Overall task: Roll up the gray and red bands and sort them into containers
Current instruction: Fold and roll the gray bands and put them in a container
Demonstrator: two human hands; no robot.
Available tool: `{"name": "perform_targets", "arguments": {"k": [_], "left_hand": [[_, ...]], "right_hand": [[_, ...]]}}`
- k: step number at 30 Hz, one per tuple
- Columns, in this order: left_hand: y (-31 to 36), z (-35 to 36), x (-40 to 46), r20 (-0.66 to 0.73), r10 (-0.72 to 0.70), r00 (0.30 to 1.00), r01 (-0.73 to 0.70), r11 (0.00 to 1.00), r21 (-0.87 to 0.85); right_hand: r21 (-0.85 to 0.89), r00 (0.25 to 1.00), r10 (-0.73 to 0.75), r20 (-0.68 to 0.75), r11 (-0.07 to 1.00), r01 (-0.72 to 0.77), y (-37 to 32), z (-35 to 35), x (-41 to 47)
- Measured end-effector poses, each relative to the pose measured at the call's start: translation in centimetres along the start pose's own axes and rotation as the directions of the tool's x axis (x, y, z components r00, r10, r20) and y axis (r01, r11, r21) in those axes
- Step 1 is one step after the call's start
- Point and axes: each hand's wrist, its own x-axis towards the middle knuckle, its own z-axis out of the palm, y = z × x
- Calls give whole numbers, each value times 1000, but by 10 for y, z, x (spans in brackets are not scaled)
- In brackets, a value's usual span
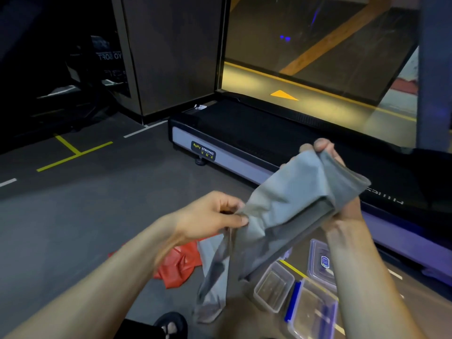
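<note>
Right now your left hand (215, 211) pinches one edge of the gray band (281, 206) between thumb and curled fingers, while your right hand (340, 182) grips the band's other end, fingertips curled over the top fold. The band hangs in the air between both hands, well above the small clear container (274, 286), with a loose tail drooping down just left of that container. A red band (181, 265) lies crumpled on the floor left of it, and a larger container with blue clips (314, 311) sits just to its right, with a lid (320, 263) behind that.

Mind the slack tail: judging from how it dangles, it may twist or catch as you start rolling, giving a lopsided roll that springs open. Your left pinch looks light, so the stretchy material could slip free. The gray tail also hangs near the red band, so it could drag it along.
</note>
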Motion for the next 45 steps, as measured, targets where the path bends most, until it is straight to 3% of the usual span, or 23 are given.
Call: {"name": "perform_targets", "arguments": {"k": [2,4,7,12,19,33,37,40,43,45], "left_hand": [[10,-2,-5,150,28,988,-3,987,-160],[9,-6,-7,217,4,976,11,998,-64],[0,-6,-3,154,-55,987,39,994,105],[-5,-2,3,64,-26,998,15,986,167],[-4,-4,0,38,-29,999,24,991,129],[-1,-7,-6,125,-67,990,59,996,67],[4,-9,-10,178,-76,981,74,997,15],[9,-18,-15,295,-57,954,74,996,-46],[18,-24,-24,456,83,886,36,968,-247],[22,-27,-27,481,185,857,17,923,-385]], "right_hand": [[-7,999,-29,-38,1000,29,-5,-3,-2],[31,999,-11,-34,999,12,-6,-4,-2],[85,999,31,-18,996,-29,-5,-6,0],[121,999,44,17,992,-45,-2,-5,-3],[164,1000,22,4,986,-22,-1,-10,-1],[257,1000,26,8,966,-27,3,-24,-2],[251,1000,4,-7,968,-2,3,-27,-3],[203,999,15,-34,979,-7,4,-33,-5],[90,998,39,-47,995,-34,5,-39,-7],[20,995,78,-57,997,-77,8,-43,-9]]}}
